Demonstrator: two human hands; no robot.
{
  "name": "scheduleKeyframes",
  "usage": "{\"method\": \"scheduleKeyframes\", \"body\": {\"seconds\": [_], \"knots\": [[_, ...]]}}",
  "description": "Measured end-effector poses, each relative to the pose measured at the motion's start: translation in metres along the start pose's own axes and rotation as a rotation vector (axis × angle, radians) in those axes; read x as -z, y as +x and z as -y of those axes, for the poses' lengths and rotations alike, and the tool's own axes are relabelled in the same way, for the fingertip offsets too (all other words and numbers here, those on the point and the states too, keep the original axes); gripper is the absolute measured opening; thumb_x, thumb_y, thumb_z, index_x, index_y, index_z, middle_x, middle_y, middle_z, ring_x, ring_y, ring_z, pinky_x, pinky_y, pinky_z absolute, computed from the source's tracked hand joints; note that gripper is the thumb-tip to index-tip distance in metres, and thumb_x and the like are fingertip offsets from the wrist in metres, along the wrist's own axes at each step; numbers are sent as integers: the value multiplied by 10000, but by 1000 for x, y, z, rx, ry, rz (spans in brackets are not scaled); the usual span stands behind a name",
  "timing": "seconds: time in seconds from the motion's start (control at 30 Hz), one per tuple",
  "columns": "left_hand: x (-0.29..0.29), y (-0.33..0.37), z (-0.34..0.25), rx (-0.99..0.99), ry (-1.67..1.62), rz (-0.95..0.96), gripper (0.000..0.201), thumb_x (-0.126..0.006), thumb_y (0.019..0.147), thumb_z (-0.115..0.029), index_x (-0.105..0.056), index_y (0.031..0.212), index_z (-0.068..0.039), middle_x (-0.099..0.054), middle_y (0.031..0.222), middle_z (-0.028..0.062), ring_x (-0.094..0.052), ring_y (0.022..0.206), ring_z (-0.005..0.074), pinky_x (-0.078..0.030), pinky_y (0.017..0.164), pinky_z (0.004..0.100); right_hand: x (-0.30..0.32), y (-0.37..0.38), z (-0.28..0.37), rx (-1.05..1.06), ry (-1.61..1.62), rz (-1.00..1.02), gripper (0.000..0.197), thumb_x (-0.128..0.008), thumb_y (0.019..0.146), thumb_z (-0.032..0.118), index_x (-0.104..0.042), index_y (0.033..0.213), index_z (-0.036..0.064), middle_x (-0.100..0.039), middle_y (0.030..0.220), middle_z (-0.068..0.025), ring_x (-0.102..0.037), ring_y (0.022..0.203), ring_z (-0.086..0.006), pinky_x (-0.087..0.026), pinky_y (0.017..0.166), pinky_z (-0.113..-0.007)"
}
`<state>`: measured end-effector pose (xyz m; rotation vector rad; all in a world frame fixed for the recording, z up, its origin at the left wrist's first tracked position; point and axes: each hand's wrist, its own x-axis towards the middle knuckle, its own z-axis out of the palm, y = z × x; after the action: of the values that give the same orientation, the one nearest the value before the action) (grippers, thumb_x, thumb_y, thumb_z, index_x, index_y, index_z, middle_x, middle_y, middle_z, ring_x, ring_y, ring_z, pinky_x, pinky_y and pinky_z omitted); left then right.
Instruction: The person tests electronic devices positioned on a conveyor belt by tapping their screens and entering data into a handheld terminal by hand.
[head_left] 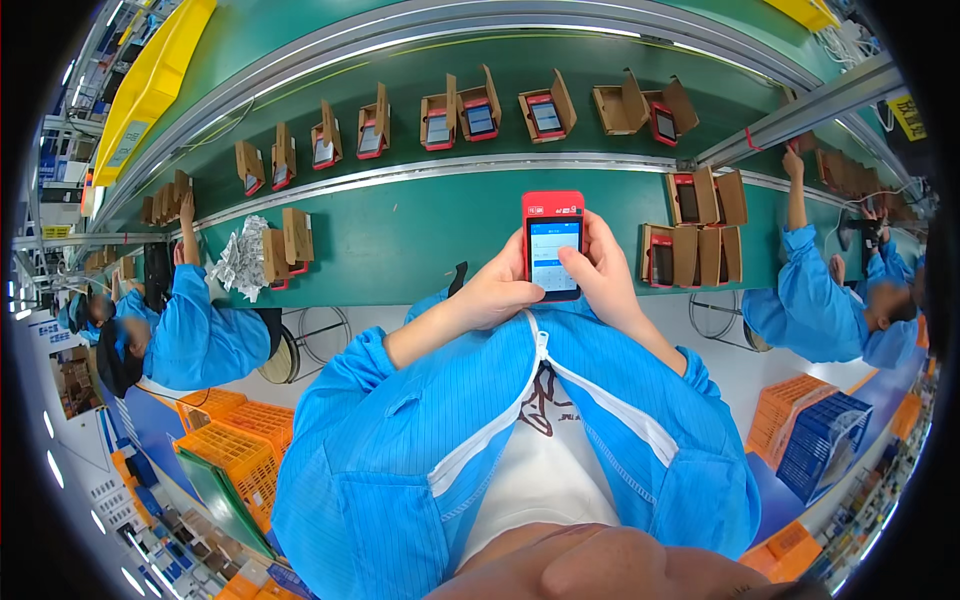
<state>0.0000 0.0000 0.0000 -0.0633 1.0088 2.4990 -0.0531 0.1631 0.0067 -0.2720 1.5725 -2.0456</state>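
Upright between my hands, above the near edge of the green bench, is a red handheld payment terminal (553, 208) with a lit blue-and-white screen. My left hand (500, 283) is closed round its left side, the thumb along the lower edge. My right hand (606, 270) grips the right side, with its thumb over the screen. The fingers behind the terminal are hidden. To the right on the bench stand open brown cardboard boxes (706, 259), some with red terminals in them. More open boxes (546, 112) with terminals line the strip beyond the metal rail.
Crumpled silver wrapping (240, 262) lies at the left beside a brown box (297, 237). Blue-clothed co-workers sit left and right, each with an arm reaching over the bench. Orange crates (245, 440) and a blue crate (824, 447) stand on the floor. A metal post (800, 112) rises at the right.
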Motion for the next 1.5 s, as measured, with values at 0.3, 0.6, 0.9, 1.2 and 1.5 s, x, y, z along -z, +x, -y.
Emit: {"method": "scheduleKeyframes", "body": {"seconds": [0.3, 0.6, 0.9, 1.2, 1.5], "knots": [[0, -1, 1, 17, -12, -6, 888, -459, 685, 127, -74, 1454, -94, -314, 1399, 114, -315, 1327, 229, -269, 1087, 400, 2, 0, -3, -2, 39, 10, 492, -534, 898, 95, -328, 1325, -35, -530, 1191, -122, -533, 1086, -161, -431, 923, -293], [0, 0, 0, 18, 3, -23, 893, -470, 684, 122, -65, 1452, -86, -329, 1390, 123, -334, 1316, 227, -276, 1085, 402, 2, 2, -3, 9, 53, 18, 494, -530, 898, 87, -324, 1328, -41, -526, 1198, -124, -531, 1090, -164, -430, 924, -292], [1, -1, -1, -18, -9, -12, 894, -475, 682, 120, -63, 1451, -76, -334, 1387, 130, -335, 1315, 235, -278, 1084, 396, 1, 1, -1, -4, -100, 38, 591, -582, 857, 89, -287, 1355, -31, -515, 1203, -125, -540, 1069, -167, -447, 904, -303], [8, -3, 2, -7, 5, -13, 900, -504, 677, 88, -75, 1450, -74, -321, 1393, 122, -337, 1309, 228, -273, 1085, 391, -6, 8, -8, -17, 31, -55, 371, -509, 921, 105, -407, 1250, -33, -567, 1109, -107, -554, 1011, -141, -448, 872, -270], [16, 16, -3, -128, -53, -82, 824, -574, 714, -55, -153, 1422, -73, -394, 1371, 165, -451, 1228, 271, -371, 1016, 403, 23, -11, -42, -433, 16, -45, 433, -389, 978, 413, -519, 1041, 5, -610, 763, -89, -555, 617, -118, -442, 545, -232]]}}
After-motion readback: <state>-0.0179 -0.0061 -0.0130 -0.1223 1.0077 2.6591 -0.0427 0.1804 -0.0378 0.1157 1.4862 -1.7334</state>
